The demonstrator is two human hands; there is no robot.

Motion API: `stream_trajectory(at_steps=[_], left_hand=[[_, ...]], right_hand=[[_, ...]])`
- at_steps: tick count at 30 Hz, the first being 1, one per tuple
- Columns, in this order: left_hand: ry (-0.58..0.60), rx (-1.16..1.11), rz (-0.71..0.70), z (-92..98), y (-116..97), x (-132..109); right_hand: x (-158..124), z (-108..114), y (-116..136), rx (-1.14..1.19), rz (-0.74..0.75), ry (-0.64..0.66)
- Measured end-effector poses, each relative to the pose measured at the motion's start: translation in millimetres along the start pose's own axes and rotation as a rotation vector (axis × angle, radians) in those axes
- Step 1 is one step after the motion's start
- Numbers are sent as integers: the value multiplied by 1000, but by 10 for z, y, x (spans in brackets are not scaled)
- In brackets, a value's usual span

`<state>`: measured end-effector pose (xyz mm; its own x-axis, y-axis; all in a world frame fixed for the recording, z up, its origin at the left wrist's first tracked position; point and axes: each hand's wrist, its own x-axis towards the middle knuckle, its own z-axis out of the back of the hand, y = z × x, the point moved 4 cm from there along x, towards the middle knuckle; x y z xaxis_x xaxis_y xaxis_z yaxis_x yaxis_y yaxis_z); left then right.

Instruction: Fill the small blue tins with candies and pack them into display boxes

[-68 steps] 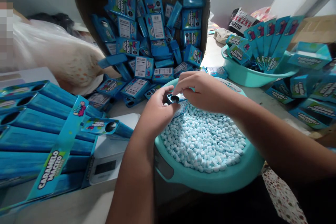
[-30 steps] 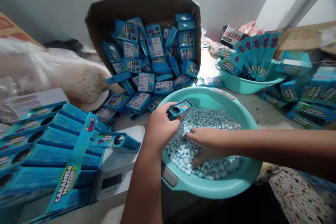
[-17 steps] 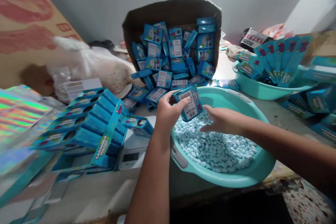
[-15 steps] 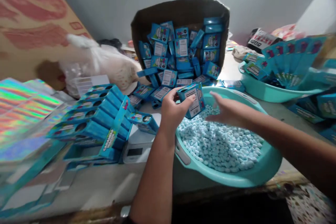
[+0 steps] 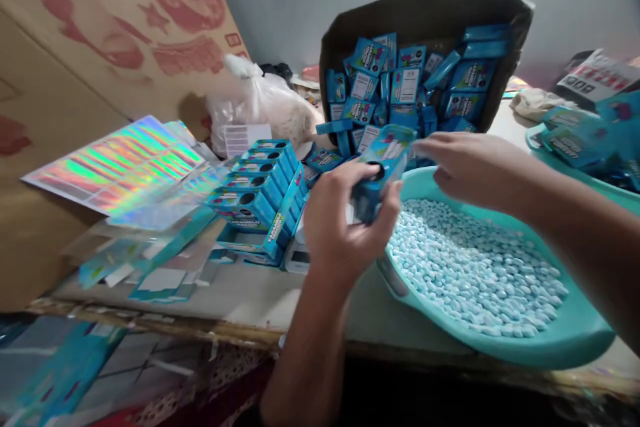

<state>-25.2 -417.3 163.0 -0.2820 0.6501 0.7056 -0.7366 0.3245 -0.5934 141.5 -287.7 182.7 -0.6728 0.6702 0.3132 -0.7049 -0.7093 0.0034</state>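
Note:
In my left hand is a small blue candy box, tilted, with a round dark window on its face. My left fingers wrap around its lower part, and the lower end is blurred. My right hand meets the box's upper right end with its fingers drawn together. Exactly how the fingertips grip that end is hard to see. Below my right hand sits a turquoise basin holding many pale blue candies.
Behind stands a tipped carton full of blue boxes. To the left are a display tray with a row of boxes, a partly hidden scale and shiny holographic sheets. A second basin is at right.
The candy box has turned so its windowed face shows. My right hand has come from over the candies to the box's end. The view has swung left.

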Motion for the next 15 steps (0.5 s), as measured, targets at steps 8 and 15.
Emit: stream_trajectory(at_steps=[8, 15], left_hand=[[-176, 487, 121, 1080, 244, -193], [-203, 519, 39, 783, 407, -292]], right_hand=[[587, -674, 1260, 108, 268, 260], [794, -120, 675, 346, 110, 33]])
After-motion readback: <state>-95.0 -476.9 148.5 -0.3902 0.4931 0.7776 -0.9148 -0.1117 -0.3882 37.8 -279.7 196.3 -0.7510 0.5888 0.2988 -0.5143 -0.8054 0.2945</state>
